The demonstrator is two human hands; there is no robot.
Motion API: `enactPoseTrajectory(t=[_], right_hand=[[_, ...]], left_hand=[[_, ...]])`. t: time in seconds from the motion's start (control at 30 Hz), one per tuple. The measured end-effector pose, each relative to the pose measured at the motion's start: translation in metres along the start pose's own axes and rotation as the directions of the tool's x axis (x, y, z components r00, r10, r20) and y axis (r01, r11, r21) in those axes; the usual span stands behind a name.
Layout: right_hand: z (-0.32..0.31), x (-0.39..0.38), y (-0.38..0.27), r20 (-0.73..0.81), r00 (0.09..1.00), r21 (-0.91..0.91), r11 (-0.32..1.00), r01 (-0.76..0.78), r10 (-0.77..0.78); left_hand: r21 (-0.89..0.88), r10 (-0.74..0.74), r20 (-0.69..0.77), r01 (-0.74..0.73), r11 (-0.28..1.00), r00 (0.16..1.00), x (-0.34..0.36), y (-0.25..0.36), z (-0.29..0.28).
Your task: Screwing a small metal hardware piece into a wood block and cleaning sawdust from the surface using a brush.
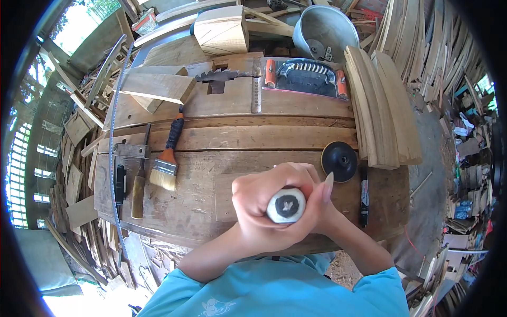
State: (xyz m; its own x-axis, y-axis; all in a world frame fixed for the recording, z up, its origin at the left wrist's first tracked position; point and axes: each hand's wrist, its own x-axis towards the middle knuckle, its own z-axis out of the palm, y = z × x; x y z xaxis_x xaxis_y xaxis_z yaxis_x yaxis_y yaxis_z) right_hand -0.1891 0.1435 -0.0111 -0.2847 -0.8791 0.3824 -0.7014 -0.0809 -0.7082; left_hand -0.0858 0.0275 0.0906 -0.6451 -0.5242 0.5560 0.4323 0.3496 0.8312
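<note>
Both my hands are wrapped together round a white, round-ended cylindrical thing (285,206) with a dark disc on its end, held upright over the bench. My left hand (249,198) closes on its left side. My right hand (316,203) clasps it from the right, fingers overlapping the left ones. The thing's lower part is hidden under the hands, so its kind cannot be told. Beneath them a thin flat board (224,198) lies on the wooden workbench (195,211). A black round disc pad (339,161) lies just beyond my right hand.
A paintbrush (166,164), a chisel (138,190) and a tape measure (112,142) lie left; a black marker (364,198) lies right. Behind are an orange-ended hand sander (306,79), a saw blade (224,75), a wood block (221,31), a bucket (325,31) and curved planks (377,105).
</note>
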Motion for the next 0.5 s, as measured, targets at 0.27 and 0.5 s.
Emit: enactPoseTrajectory(t=[0.27, 0.5], right_hand=[[-0.013, 0.006, 0.009, 0.119, 0.987, -0.213, 0.968, 0.132, -0.108], [-0.008, 0.005, 0.006, 0.103, 0.995, -0.059, 0.998, 0.018, -0.012]], left_hand=[[-0.38, 0.098, 0.332, 0.038, 0.924, 0.938, 0.012, -0.014, -0.013], [-0.467, 0.142, 0.57, 0.177, 0.866, 0.809, 0.021, -0.023, -0.026]])
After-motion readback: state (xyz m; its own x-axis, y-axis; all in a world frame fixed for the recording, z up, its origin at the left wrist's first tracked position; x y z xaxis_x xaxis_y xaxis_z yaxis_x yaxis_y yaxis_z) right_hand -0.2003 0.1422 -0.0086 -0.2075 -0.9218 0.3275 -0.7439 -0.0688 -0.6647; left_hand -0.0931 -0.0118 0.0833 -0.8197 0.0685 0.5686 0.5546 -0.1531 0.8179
